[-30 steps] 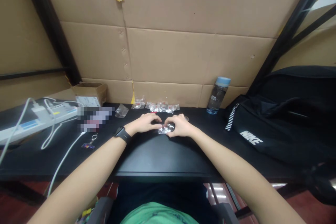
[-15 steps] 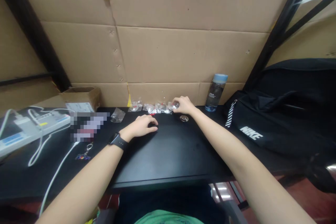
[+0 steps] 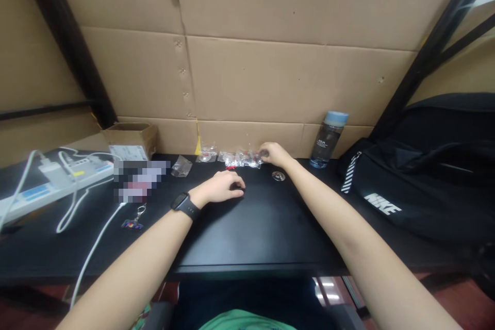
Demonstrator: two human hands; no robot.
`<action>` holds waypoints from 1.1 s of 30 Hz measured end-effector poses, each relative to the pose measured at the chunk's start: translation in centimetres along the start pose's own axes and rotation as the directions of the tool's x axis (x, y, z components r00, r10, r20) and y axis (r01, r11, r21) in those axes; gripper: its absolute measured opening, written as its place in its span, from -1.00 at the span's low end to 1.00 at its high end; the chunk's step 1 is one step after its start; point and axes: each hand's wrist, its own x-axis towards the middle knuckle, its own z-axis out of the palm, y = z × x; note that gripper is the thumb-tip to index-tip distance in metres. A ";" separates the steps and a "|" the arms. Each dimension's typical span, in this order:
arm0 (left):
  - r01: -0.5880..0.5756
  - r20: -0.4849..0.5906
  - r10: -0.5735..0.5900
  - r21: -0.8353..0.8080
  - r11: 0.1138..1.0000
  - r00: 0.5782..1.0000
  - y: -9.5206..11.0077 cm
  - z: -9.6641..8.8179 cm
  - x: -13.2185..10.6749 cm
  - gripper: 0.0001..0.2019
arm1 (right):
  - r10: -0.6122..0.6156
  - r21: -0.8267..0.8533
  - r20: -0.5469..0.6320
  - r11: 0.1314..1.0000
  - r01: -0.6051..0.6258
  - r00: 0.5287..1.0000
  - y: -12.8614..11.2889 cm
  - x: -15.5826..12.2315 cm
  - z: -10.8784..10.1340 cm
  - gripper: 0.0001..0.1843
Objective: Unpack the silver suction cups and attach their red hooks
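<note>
My left hand point(image 3: 223, 186) rests low over the black table point(image 3: 247, 232), fingers curved and thumb apart, with nothing visible in it. On that wrist is a dark watch point(image 3: 185, 205). At the back, my right hand point(image 3: 275, 155) has thumb and fingers pinched at the right end of a row of small clear plastic packets point(image 3: 242, 159). What the fingertips grip looks like one such packet, partly hidden by the fingers. A shiny round metal disc point(image 3: 278, 176) lies just in front of that hand. A small red piece point(image 3: 230, 168) shows beyond my left hand.
Farther left lie more clear packets point(image 3: 181, 166), a keychain point(image 3: 133, 223), a white power strip point(image 3: 50, 188) with cables and a small cardboard box point(image 3: 131, 139). A blue-capped bottle point(image 3: 328, 139) and a black bag point(image 3: 417, 175) stand right. Cardboard point(image 3: 247, 77) walls the back.
The view has swung a little left, so everything sits farther right in the picture. My right hand has moved slightly left, closer against the row of packets. The left hand keeps its shape.
</note>
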 end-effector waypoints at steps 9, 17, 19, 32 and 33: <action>-0.020 0.004 0.020 -0.005 1.000 1.000 -0.2 0.1 0.1 -0.78 | 0.088 0.033 0.087 0.995 -0.091 0.992 0.9 -6.5 -2.0 -0.69; -0.010 0.016 0.010 -0.023 1.000 1.000 -0.1 0.2 -0.1 -0.74 | 0.143 0.101 0.239 0.980 -0.171 0.961 -0.3 -10.1 -2.5 -0.46; -0.011 0.018 0.011 -0.028 1.000 1.000 0.0 0.3 -0.1 -0.74 | 0.138 0.102 0.231 0.981 -0.165 0.963 -0.4 -10.0 -2.3 -0.52; 0.205 -0.370 -0.174 0.047 0.978 0.913 -2.9 -1.1 -0.4 -0.77 | 0.099 0.219 0.182 0.966 -0.138 0.978 -0.7 -10.3 -2.1 -0.66; 0.204 -0.358 -0.177 0.039 0.978 0.917 -2.9 -1.1 -0.4 -0.77 | 0.093 0.236 0.183 0.962 -0.135 0.979 -0.6 -10.3 -2.1 -0.67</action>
